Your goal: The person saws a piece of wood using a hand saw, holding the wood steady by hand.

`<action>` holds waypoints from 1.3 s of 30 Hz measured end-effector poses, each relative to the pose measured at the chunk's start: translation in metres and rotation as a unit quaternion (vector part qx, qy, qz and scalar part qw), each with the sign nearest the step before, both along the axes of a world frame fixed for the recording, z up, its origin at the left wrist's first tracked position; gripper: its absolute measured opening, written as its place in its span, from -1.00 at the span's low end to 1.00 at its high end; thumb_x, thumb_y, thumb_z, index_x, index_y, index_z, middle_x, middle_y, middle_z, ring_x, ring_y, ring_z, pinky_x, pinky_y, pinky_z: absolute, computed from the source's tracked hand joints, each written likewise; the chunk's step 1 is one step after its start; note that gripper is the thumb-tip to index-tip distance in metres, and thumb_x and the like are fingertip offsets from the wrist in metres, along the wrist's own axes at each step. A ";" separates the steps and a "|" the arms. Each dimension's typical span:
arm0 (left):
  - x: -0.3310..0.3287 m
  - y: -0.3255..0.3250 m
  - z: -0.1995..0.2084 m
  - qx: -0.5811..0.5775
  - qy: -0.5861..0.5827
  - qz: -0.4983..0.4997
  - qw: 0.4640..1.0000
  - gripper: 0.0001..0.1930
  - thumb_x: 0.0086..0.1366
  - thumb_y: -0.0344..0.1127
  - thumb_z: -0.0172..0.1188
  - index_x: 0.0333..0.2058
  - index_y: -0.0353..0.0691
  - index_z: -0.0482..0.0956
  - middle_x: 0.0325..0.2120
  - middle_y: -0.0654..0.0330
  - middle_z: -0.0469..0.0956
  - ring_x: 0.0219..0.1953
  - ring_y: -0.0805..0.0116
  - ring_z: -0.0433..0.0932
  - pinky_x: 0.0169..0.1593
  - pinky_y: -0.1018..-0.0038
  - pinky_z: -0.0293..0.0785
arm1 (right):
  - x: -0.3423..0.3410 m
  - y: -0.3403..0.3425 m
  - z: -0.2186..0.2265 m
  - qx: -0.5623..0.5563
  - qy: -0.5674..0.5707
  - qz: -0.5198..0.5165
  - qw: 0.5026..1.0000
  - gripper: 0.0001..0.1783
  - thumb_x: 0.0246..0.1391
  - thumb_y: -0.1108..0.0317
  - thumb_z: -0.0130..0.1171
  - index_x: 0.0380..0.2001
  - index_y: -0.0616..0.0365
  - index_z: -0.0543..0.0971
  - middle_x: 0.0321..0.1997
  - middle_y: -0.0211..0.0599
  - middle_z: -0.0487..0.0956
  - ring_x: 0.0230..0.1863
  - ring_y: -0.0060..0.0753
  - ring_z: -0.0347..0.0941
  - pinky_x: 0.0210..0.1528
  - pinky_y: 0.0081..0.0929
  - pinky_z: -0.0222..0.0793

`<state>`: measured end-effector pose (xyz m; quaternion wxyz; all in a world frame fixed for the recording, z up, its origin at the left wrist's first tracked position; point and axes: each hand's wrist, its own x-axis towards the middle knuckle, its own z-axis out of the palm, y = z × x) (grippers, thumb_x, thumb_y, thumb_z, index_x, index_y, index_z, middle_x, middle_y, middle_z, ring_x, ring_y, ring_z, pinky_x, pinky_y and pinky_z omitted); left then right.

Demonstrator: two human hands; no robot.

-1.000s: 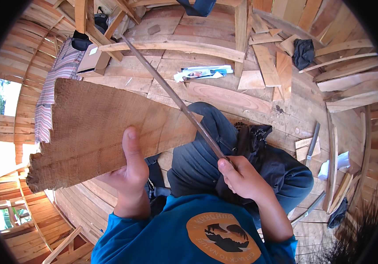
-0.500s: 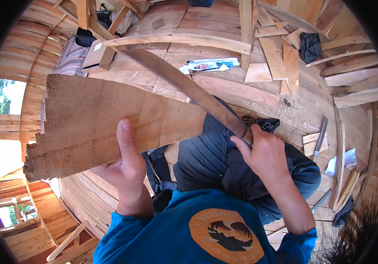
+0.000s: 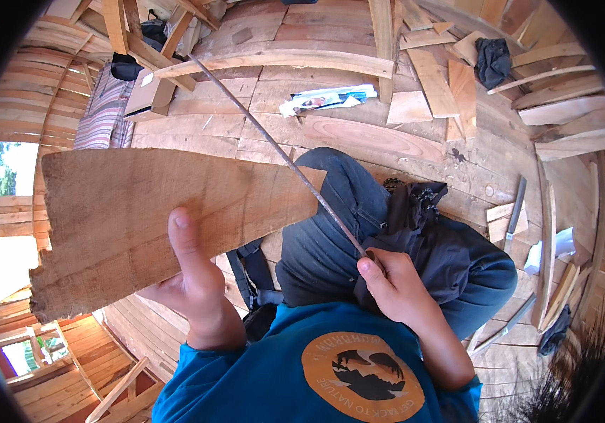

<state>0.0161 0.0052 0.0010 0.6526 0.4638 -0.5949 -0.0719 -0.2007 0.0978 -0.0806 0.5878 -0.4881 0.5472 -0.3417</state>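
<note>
A rough, wedge-shaped wooden board (image 3: 126, 204) rests in my left hand (image 3: 200, 282). That hand's thumb lies up across the board's face, and its other fingers are hidden behind it. The board's wide end, at the left, is jagged, and its narrow end reaches over my bent knee. My right hand (image 3: 395, 287) is closed around the handle of a long machete (image 3: 267, 137), most of that handle hidden by the fingers. The blade now appears edge-on as a thin line, slanting up and left. It crosses in front of the board's narrow end; whether they touch I cannot tell.
Offcuts (image 3: 433, 81) and a dark crumpled cloth (image 3: 493, 62) lie at the far right. A white plastic packet (image 3: 331, 99) and a flat plank (image 3: 373, 137) are on the floor ahead. A long beam (image 3: 281, 62) stretches behind them, near a cardboard box (image 3: 150, 95).
The machete has turned from showing its broad side to edge-on, and my right hand has come lower and slightly left. The board has shifted a little left and down at its wide end.
</note>
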 end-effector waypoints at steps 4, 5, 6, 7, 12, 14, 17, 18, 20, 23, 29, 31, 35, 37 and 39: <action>-0.001 -0.002 -0.003 -0.033 0.000 -0.014 0.999 -0.45 0.24 -0.45 0.26 0.16 -0.45 0.26 0.02 -0.05 0.45 0.01 0.25 0.48 0.09 0.37 0.47 | -0.014 -0.008 0.001 0.099 -0.123 0.042 0.986 -0.35 0.28 -0.23 -0.13 -0.56 0.17 0.36 -0.76 -0.53 0.27 -0.76 -0.71 0.18 -0.74 -0.64 0.06; -0.001 -0.002 -0.002 -0.029 -0.005 -0.014 0.999 -0.45 0.24 -0.46 0.25 0.16 -0.45 0.26 0.01 -0.05 0.45 0.01 0.25 0.48 0.09 0.37 0.48 | -0.017 -0.010 0.004 0.093 -0.104 0.047 0.989 -0.37 0.29 -0.18 -0.10 -0.57 0.20 0.38 -0.74 -0.47 0.28 -0.70 -0.65 0.19 -0.66 -0.56 0.11; 0.000 -0.001 -0.001 -0.025 -0.010 -0.015 1.000 -0.45 0.24 -0.46 0.25 0.16 -0.45 0.26 0.01 -0.05 0.45 0.00 0.25 0.49 0.08 0.37 0.48 | -0.019 -0.011 0.006 0.086 -0.084 0.052 0.991 -0.38 0.29 -0.13 -0.07 -0.58 0.24 0.40 -0.72 -0.40 0.30 -0.63 -0.58 0.21 -0.57 -0.48 0.15; 0.001 -0.002 -0.001 -0.022 -0.015 -0.015 1.000 -0.45 0.24 -0.46 0.25 0.16 -0.46 0.26 0.01 -0.05 0.45 0.00 0.26 0.49 0.08 0.37 0.49 | -0.020 -0.011 0.006 0.080 -0.065 0.057 0.993 -0.40 0.30 -0.08 -0.04 -0.59 0.27 0.41 -0.71 -0.33 0.31 -0.57 -0.52 0.22 -0.49 -0.40 0.19; 0.002 -0.005 -0.001 -0.013 -0.002 0.019 1.000 -0.46 0.25 -0.46 0.24 0.15 -0.45 0.27 -0.02 -0.04 0.47 -0.03 0.25 0.51 0.05 0.38 0.52 | -0.014 -0.005 0.000 0.042 -0.047 0.052 0.997 -0.43 0.29 -0.04 0.00 -0.60 0.24 0.41 -0.73 -0.36 0.29 -0.61 -0.53 0.18 -0.50 -0.41 0.17; 0.000 -0.007 -0.001 -0.022 0.002 0.018 1.000 -0.46 0.24 -0.46 0.24 0.15 -0.45 0.27 -0.02 -0.04 0.47 -0.03 0.24 0.51 0.05 0.38 0.52 | -0.015 -0.005 0.003 0.004 0.024 0.042 0.999 -0.43 0.28 -0.04 0.01 -0.61 0.24 0.40 -0.73 -0.37 0.29 -0.62 -0.54 0.16 -0.51 -0.41 0.16; -0.004 -0.010 -0.002 -0.030 0.015 0.012 0.999 -0.45 0.23 -0.46 0.25 0.16 -0.46 0.26 -0.01 -0.05 0.46 -0.02 0.22 0.51 0.05 0.37 0.53 | -0.018 -0.006 -0.001 0.115 -0.055 0.048 0.991 -0.42 0.27 -0.06 0.02 -0.63 0.25 0.41 -0.74 -0.33 0.28 -0.62 -0.51 0.16 -0.52 -0.38 0.16; -0.006 -0.010 -0.002 -0.026 0.023 0.010 0.999 -0.44 0.23 -0.46 0.25 0.16 -0.46 0.26 0.00 -0.05 0.45 -0.02 0.21 0.51 0.05 0.37 0.53 | -0.023 -0.010 0.001 0.130 -0.048 0.051 0.989 -0.38 0.24 -0.10 0.04 -0.63 0.28 0.42 -0.75 -0.25 0.25 -0.62 -0.46 0.14 -0.53 -0.34 0.15; -0.008 -0.009 -0.001 -0.022 0.032 0.010 0.999 -0.43 0.22 -0.46 0.26 0.17 -0.46 0.24 0.01 -0.06 0.44 -0.01 0.20 0.50 0.06 0.36 0.54 | -0.033 -0.022 0.008 0.101 0.037 0.073 0.991 -0.34 0.21 -0.15 0.06 -0.64 0.31 0.44 -0.76 -0.17 0.26 -0.65 -0.34 0.21 -0.51 -0.28 0.18; -0.011 -0.008 0.001 -0.026 0.025 0.001 0.999 -0.41 0.22 -0.45 0.26 0.17 -0.47 0.23 0.02 -0.08 0.42 -0.01 0.18 0.50 0.06 0.35 0.55 | -0.045 -0.038 0.023 0.067 0.183 0.096 0.976 -0.24 0.09 -0.26 0.13 -0.71 0.34 0.49 -0.77 0.05 0.34 -0.59 0.14 0.40 -0.43 -0.14 0.31; -0.020 -0.004 0.002 -0.024 0.035 0.014 0.999 -0.40 0.21 -0.43 0.28 0.17 -0.46 0.24 0.01 -0.07 0.43 0.00 0.17 0.50 0.06 0.35 0.56 | -0.037 -0.025 0.004 -0.120 0.343 -0.030 0.931 -0.31 0.01 -0.26 0.20 -0.69 0.26 0.47 -0.77 -0.07 0.44 -0.65 0.03 0.49 -0.55 -0.23 0.43; -0.021 0.000 0.001 -0.015 0.061 0.014 0.998 -0.40 0.21 -0.42 0.30 0.16 -0.46 0.25 0.00 -0.07 0.44 0.00 0.18 0.50 0.07 0.36 0.56 | -0.032 -0.018 -0.014 -0.226 0.462 -0.071 0.854 -0.34 -0.01 -0.27 0.22 -0.66 0.20 0.45 -0.76 -0.11 0.48 -0.67 -0.04 0.52 -0.62 -0.26 0.44; -0.012 0.002 0.005 -0.052 -0.012 0.025 0.998 -0.38 0.20 -0.39 0.32 0.17 -0.45 0.26 0.00 -0.05 0.45 -0.01 0.21 0.50 0.06 0.37 0.54 | -0.060 -0.027 -0.022 -0.148 0.528 -0.056 0.834 -0.35 0.00 -0.28 0.19 -0.61 0.19 0.48 -0.66 -0.03 0.54 -0.62 0.03 0.53 -0.55 -0.18 0.47; -0.006 0.001 0.002 -0.036 -0.005 0.023 0.999 -0.37 0.20 -0.38 0.33 0.18 -0.44 0.26 0.00 -0.04 0.46 -0.02 0.22 0.50 0.05 0.38 0.54 | -0.071 -0.009 -0.032 -0.074 0.465 -0.052 0.881 -0.35 0.02 -0.25 0.19 -0.61 0.22 0.49 -0.66 0.01 0.53 -0.55 0.10 0.53 -0.46 -0.14 0.48; 0.001 0.000 0.002 -0.025 0.001 0.025 0.999 -0.36 0.20 -0.38 0.34 0.18 -0.44 0.26 0.01 -0.04 0.45 -0.01 0.23 0.50 0.05 0.38 0.53 | -0.072 0.009 -0.036 0.012 0.353 -0.063 0.934 -0.38 0.05 -0.17 0.22 -0.63 0.27 0.48 -0.65 0.09 0.50 -0.45 0.21 0.51 -0.40 -0.12 0.42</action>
